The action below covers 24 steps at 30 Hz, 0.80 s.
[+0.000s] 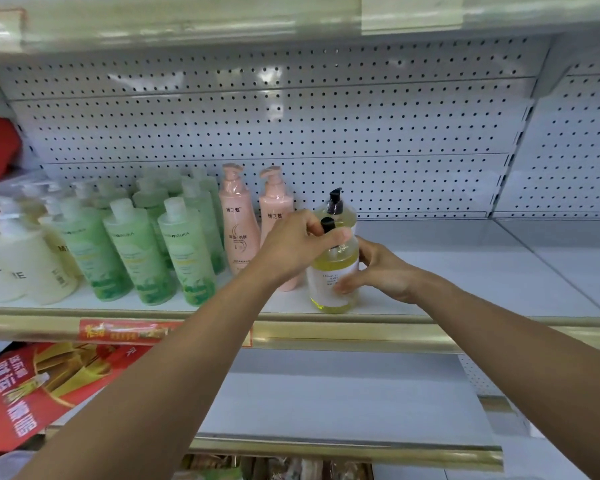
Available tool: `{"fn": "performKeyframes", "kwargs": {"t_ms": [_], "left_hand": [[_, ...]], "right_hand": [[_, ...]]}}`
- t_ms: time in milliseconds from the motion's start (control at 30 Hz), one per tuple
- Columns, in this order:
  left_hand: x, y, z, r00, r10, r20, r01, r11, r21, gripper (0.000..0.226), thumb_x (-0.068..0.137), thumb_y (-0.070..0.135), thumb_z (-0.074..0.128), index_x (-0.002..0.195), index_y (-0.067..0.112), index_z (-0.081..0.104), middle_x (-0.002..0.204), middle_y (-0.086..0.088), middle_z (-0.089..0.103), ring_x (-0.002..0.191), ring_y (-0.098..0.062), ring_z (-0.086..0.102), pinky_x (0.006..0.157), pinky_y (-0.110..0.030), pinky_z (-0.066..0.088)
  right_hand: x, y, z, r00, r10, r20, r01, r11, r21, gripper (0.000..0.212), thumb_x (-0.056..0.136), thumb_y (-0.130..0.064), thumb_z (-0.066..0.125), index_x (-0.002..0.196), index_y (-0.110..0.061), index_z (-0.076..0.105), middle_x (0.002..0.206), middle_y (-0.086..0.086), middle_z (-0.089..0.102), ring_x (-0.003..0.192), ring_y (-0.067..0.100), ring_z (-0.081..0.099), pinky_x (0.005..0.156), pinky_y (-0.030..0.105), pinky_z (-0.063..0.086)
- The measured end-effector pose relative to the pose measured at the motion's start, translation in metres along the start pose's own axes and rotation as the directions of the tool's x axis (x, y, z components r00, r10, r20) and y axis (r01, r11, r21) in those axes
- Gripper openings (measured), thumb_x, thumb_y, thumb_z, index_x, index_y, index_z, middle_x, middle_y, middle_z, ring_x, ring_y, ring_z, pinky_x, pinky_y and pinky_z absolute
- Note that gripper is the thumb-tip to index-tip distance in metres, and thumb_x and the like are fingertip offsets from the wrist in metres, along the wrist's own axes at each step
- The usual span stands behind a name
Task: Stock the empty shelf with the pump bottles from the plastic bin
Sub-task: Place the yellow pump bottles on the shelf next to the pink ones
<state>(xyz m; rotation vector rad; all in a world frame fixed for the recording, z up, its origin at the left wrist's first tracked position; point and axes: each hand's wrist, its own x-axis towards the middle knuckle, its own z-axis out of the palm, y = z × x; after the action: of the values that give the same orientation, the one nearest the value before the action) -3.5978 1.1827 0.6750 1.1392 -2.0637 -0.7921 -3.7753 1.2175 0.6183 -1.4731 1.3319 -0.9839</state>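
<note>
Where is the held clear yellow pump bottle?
Head view, centre: the clear yellow pump bottle is at the white shelf's front edge, right of two pink pump bottles.

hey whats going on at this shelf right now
A person is stocking a store shelf. Both hands are on a yellow pump bottle standing upright near the front edge. The left hand grips its black pump top and the right hand holds its body. A second yellow pump bottle stands just behind it. To the left are two pink pump bottles, then green bottles and cream bottles. The bin is not in view.
</note>
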Motion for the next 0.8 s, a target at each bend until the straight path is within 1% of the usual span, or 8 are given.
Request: {"fn": "performKeyframes", "kwargs": {"t_ms": [133, 233, 333, 400, 467, 567, 633, 800], "left_hand": [[0.004, -0.005, 0.001, 0.997, -0.036, 0.07, 0.037, 0.999, -0.023, 0.052, 0.092, 0.059, 0.051, 0.09, 0.01, 0.067, 0.089, -0.002, 0.065, 0.074, -0.013, 0.052, 0.064, -0.029, 0.041], [0.006, -0.01, -0.001, 0.993, -0.056, 0.103, 0.061, 0.997, -0.042, 0.056, 0.096, 0.062, 0.038, 0.092, 0.016, 0.07, 0.105, 0.001, 0.066, 0.091, -0.013, 0.059, 0.081, -0.031, 0.046], [0.005, -0.017, -0.003, 0.988, -0.067, 0.138, 0.081, 0.992, -0.101, 0.062, 0.094, 0.067, 0.034, 0.093, 0.019, 0.073, 0.112, 0.007, 0.064, 0.108, -0.015, 0.06, 0.103, -0.037, 0.044], [0.003, -0.018, -0.003, 0.987, -0.06, 0.148, 0.076, 0.991, -0.11, 0.064, 0.093, 0.068, 0.032, 0.095, 0.019, 0.073, 0.114, 0.008, 0.064, 0.11, -0.014, 0.06, 0.106, -0.038, 0.042], [0.001, -0.017, -0.004, 0.987, -0.052, 0.153, 0.069, 0.991, -0.113, 0.065, 0.094, 0.066, 0.031, 0.1, 0.017, 0.073, 0.117, 0.006, 0.065, 0.11, -0.014, 0.059, 0.105, -0.035, 0.041], [-0.003, -0.018, -0.007, 0.986, -0.046, 0.159, 0.067, 0.99, -0.127, 0.061, 0.097, 0.062, 0.029, 0.115, 0.018, 0.068, 0.118, 0.008, 0.063, 0.113, -0.012, 0.057, 0.098, -0.028, 0.037], [-0.005, -0.019, -0.007, 0.987, -0.035, 0.156, 0.057, 0.988, -0.145, 0.059, 0.098, 0.061, 0.028, 0.119, 0.02, 0.066, 0.114, 0.012, 0.06, 0.118, -0.011, 0.055, 0.104, -0.029, 0.036], [-0.007, -0.019, -0.004, 0.993, -0.046, 0.113, 0.06, 0.99, -0.125, 0.057, 0.096, 0.064, 0.025, 0.103, 0.026, 0.067, 0.125, 0.003, 0.062, 0.121, -0.014, 0.054, 0.111, -0.041, 0.037]], "right_hand": [[0.009, 0.008, -0.007, 0.997, 0.048, 0.066, -0.05, 0.999, 0.02, 0.068, 0.068, 0.002, 0.074, 0.128, -0.026, 0.055, 0.12, 0.0, 0.067, 0.116, 0.014, 0.059, 0.095, 0.03, 0.045], [0.008, 0.01, -0.004, 0.998, 0.05, 0.048, -0.052, 0.998, 0.039, 0.075, 0.064, -0.006, 0.075, 0.132, -0.021, 0.049, 0.121, 0.0, 0.065, 0.117, 0.016, 0.059, 0.094, 0.029, 0.047], [0.0, 0.011, 0.016, 0.984, 0.017, -0.177, -0.026, 0.999, -0.047, 0.089, 0.052, -0.029, 0.085, 0.128, -0.024, 0.039, 0.12, -0.011, 0.053, 0.112, 0.005, 0.052, 0.085, 0.019, 0.046], [0.001, 0.017, 0.032, 0.935, -0.059, -0.35, -0.027, 0.972, -0.234, 0.103, 0.042, -0.047, 0.089, 0.126, -0.028, 0.034, 0.12, -0.01, 0.044, 0.116, 0.009, 0.046, 0.092, 0.028, 0.046], [0.004, 0.022, 0.038, 0.902, -0.104, -0.419, -0.012, 0.965, -0.263, 0.102, 0.042, -0.052, 0.086, 0.125, -0.026, 0.033, 0.119, -0.008, 0.046, 0.114, 0.012, 0.048, 0.091, 0.032, 0.048], [0.004, 0.017, 0.029, 0.928, -0.064, -0.366, -0.013, 0.979, -0.205, 0.084, 0.061, -0.033, 0.089, 0.122, -0.023, 0.033, 0.113, -0.009, 0.052, 0.102, 0.0, 0.053, 0.077, 0.017, 0.046], [0.004, 0.014, 0.018, 0.956, -0.026, -0.292, -0.036, 0.978, -0.207, 0.079, 0.067, -0.026, 0.087, 0.125, -0.022, 0.034, 0.113, -0.012, 0.053, 0.1, -0.004, 0.051, 0.072, 0.014, 0.042], [0.013, 0.013, -0.002, 0.981, 0.032, -0.191, -0.08, 0.965, -0.249, 0.081, 0.068, -0.024, 0.086, 0.131, -0.022, 0.035, 0.121, -0.007, 0.055, 0.116, 0.008, 0.051, 0.09, 0.023, 0.043]]}}
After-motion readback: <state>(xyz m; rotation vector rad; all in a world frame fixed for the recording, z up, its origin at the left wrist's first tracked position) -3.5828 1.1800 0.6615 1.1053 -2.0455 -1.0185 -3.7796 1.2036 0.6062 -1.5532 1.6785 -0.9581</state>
